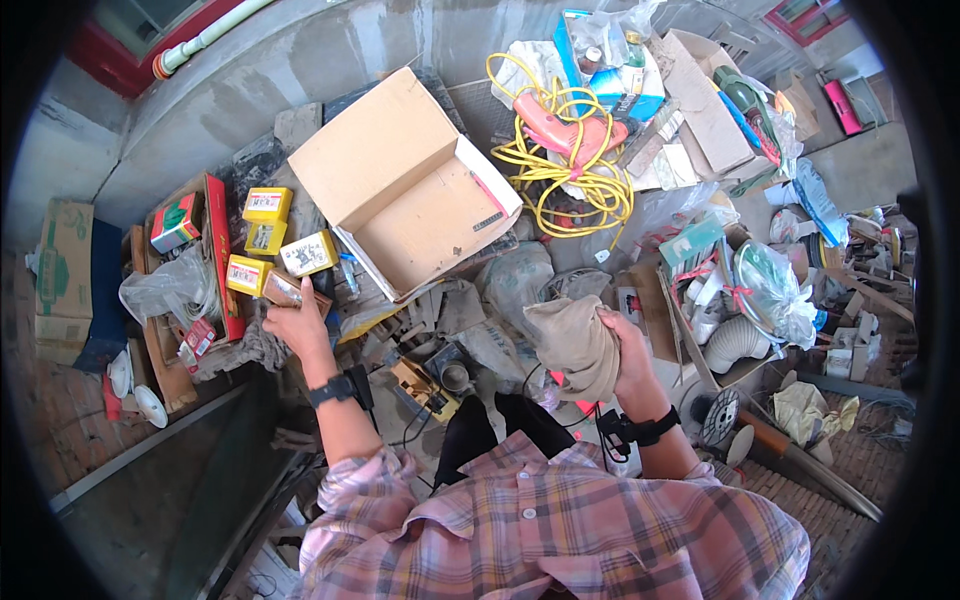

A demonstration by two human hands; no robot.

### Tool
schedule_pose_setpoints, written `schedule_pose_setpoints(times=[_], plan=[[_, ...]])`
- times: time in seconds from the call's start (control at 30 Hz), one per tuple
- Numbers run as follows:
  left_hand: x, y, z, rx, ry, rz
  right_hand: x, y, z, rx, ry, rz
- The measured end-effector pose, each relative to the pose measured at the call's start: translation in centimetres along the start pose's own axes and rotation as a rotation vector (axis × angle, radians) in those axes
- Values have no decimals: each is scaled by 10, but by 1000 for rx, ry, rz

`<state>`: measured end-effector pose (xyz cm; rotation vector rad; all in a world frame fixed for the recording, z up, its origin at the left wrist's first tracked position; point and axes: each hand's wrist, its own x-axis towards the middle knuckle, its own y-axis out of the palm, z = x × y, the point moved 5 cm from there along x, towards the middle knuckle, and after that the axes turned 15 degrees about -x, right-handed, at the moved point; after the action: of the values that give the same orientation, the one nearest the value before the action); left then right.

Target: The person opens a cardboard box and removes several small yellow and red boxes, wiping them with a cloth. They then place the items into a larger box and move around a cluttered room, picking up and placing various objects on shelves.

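My right hand [630,345] grips a bunched beige cloth [574,345] above the cluttered floor. My left hand [298,322] reaches to a small brown box [285,289], its fingers at the box's near edge; whether they grip it I cannot tell. Against that box rests a yellow-and-white box [309,253]. Yellow boxes, one at the back [266,204] and one at the front [247,275], lie to the left, with an open-looking yellow box [265,237] between them. An open, unfolded cardboard box [427,232] lies at the centre.
A coral power drill [570,135] lies among coiled yellow cable [600,202]. Left of my left hand stands a red-edged box [217,255] holding plastic bags. Cartons with a flexible duct [735,341] and bags crowd the right. A yellow-and-black tool [424,386] sits below on the floor.
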<state>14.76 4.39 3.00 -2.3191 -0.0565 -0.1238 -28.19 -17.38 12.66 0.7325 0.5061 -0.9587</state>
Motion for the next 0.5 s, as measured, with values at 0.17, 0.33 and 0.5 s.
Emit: schedule_pose_setpoints(times=[0.17, 0.33, 0.5], plan=[[-46, -9, -115, -452, 337, 254, 11, -12, -8, 65, 20, 22], [-109, 100, -225, -321, 785, 1212, 13, -27, -18, 85, 22, -1], [-135, 178, -229, -14, 1151, 1361, 1, -38, -17, 63, -40, -17]])
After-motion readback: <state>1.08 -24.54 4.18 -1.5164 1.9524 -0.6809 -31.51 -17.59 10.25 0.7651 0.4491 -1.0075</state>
